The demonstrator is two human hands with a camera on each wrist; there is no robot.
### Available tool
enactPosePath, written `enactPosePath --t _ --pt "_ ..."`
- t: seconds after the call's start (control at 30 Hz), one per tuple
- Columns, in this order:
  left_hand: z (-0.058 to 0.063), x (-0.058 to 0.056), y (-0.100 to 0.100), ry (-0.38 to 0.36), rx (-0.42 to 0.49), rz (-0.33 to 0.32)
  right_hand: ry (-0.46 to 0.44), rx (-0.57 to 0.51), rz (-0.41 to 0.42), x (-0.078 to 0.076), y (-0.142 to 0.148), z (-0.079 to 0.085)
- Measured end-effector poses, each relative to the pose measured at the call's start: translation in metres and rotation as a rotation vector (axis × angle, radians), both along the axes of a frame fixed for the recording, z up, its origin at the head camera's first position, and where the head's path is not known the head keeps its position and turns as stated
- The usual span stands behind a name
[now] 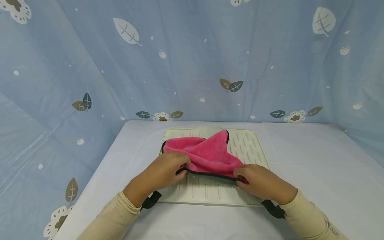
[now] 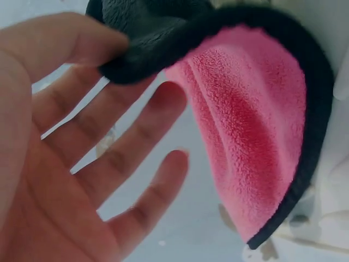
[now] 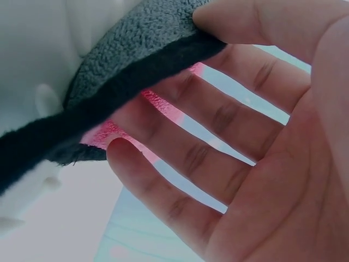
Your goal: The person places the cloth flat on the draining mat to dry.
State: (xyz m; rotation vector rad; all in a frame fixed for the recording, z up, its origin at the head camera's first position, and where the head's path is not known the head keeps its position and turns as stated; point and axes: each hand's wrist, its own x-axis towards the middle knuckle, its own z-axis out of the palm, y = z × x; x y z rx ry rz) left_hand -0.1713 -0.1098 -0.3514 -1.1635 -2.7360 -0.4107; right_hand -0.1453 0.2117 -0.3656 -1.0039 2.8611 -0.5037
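A pink plush cloth (image 1: 207,151) with black edging lies rumpled over a cream ridged mat (image 1: 207,195), one corner folded up at the back. My left hand (image 1: 168,168) pinches the near edge at its left corner between thumb and fingers. At the right end of that edge, my right hand (image 1: 259,180) pinches the other corner. In the right wrist view, the cloth's grey underside (image 3: 144,41) shows beneath the thumb, with the right hand's (image 3: 240,136) other fingers spread behind it. A pink flap (image 2: 245,114) hangs beside the left hand's (image 2: 98,136) fingers in the left wrist view.
The mat lies on a table with a white cover (image 1: 306,160). Behind and to the left hangs a blue curtain (image 1: 192,60) with leaf and flower prints. A black strap (image 1: 151,200) shows at the left wrist, another black strap (image 1: 273,209) at the right.
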Motion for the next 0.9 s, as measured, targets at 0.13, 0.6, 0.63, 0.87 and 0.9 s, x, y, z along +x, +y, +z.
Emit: enactPosePath --t 0.13,0.6,0.63,0.87,0.9 --pt "-0.0007 0.0014 -0.0002 -0.109 -0.025 -0.016 -0.02 0.0 -0.008 0.0001 0.0005 0.0015" --pt "-0.009 0.0021 -0.0035 -0.27 -0.118 0.012 -0.082 0.018 -0.015 0.0001 0.0012 0.0018" --pt "-0.0084 0.0024 -0.0041 -0.274 -0.118 0.013 -0.083 0.021 -0.017 0.0001 0.0012 0.0018" --pt "-0.0036 0.0028 -0.0085 -0.278 -0.12 0.017 -0.086 0.028 -0.015 -0.0004 0.002 0.0022" --pt "-0.0029 0.003 -0.0091 -0.278 -0.124 0.018 -0.091 0.032 -0.018 -0.0003 0.0019 0.0025"
